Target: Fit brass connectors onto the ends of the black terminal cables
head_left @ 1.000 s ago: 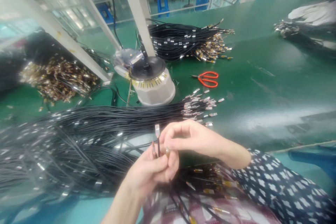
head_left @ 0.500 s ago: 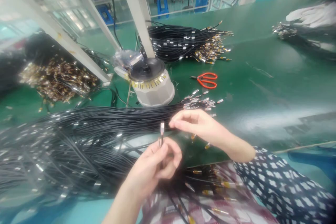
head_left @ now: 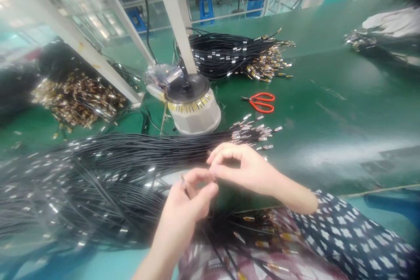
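Observation:
My left hand [head_left: 188, 203] is closed in a pinch on a thin black cable [head_left: 182, 181] whose metal end pokes up between thumb and forefinger. My right hand [head_left: 244, 170] is curled just above it, fingertips pinched together and touching the left fingertips; what it holds is hidden. Both hands hover over the near edge of a green table [head_left: 328, 109]. A wide bundle of black cables with silver tips [head_left: 147, 153] lies just behind the hands. More cables with gold connectors [head_left: 256, 232] rest in my lap.
A white round device with a black top [head_left: 193, 105] stands behind the bundle, by a white post [head_left: 177, 17]. Orange scissors [head_left: 262, 101] lie to its right. Another cable bundle [head_left: 236, 54] lies farther back, a gold connector heap [head_left: 75, 100] at left, gloves [head_left: 390, 19] far right.
My right hand went out toward the silver-tipped bundle, then came back down to meet the left fingertips. The cable end in the left hand sits lower now.

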`<state>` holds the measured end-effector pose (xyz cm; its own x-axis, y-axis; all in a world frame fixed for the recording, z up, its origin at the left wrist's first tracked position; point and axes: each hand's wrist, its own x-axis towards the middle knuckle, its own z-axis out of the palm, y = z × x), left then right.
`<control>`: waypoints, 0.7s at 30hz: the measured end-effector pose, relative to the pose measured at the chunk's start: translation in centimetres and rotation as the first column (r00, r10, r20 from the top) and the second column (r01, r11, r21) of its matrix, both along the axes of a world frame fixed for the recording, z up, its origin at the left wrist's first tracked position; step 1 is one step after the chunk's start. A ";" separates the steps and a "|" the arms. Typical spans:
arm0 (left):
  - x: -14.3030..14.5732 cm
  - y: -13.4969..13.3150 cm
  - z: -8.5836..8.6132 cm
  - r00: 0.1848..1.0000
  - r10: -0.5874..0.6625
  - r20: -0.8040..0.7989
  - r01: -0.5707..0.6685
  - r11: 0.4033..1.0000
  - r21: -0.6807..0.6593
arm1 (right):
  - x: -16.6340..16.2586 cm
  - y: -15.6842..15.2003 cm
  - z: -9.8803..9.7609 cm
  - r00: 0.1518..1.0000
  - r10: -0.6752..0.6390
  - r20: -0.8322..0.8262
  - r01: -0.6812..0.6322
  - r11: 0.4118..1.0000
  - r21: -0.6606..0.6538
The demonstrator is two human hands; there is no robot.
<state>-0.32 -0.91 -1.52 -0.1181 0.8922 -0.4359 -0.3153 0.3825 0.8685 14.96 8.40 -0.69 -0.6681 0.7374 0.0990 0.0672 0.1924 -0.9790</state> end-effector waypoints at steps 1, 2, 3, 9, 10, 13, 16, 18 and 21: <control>0.1 0.0 0.1 1.000 -0.003 -0.017 0.003 1.000 -0.009 | 0.0 -0.2 0.0 1.000 -0.014 0.001 0.014 1.000 -0.009; 0.2 0.0 0.2 1.000 0.009 -0.024 -0.009 1.000 -0.012 | 0.0 -0.3 -0.1 0.999 -0.040 -0.015 0.039 0.999 -0.029; 0.3 0.0 0.3 0.999 0.036 -0.020 -0.036 0.999 -0.005 | 0.0 -0.4 -0.3 0.996 -0.073 -0.055 0.070 0.995 -0.066; 0.3 0.1 0.5 0.993 0.106 0.059 -0.108 0.994 0.032 | 0.2 -0.3 -1.4 0.920 -0.153 -0.362 -0.002 0.919 -0.394; 0.3 0.1 0.4 0.992 0.105 0.063 -0.108 0.993 0.044 | 0.3 -0.3 -1.4 0.916 -0.144 -0.374 -0.022 0.914 -0.406; 0.4 -0.2 0.3 0.992 0.120 0.049 -0.124 0.989 0.077 | 0.4 -0.3 -1.4 0.920 -0.120 -0.374 -0.041 0.918 -0.395; 0.6 -0.4 0.4 0.992 0.124 0.013 -0.124 0.988 0.087 | 0.3 -0.4 -1.3 0.937 -0.085 -0.339 -0.051 0.926 -0.375; 0.8 -0.4 0.6 0.993 0.121 -0.005 -0.120 0.989 0.085 | 0.2 -0.5 -1.3 0.946 -0.061 -0.317 -0.062 0.930 -0.363; 0.9 -0.4 0.7 0.992 0.128 -0.004 -0.127 0.988 0.083 | 0.0 -0.5 -1.3 0.952 -0.048 -0.302 -0.064 0.935 -0.349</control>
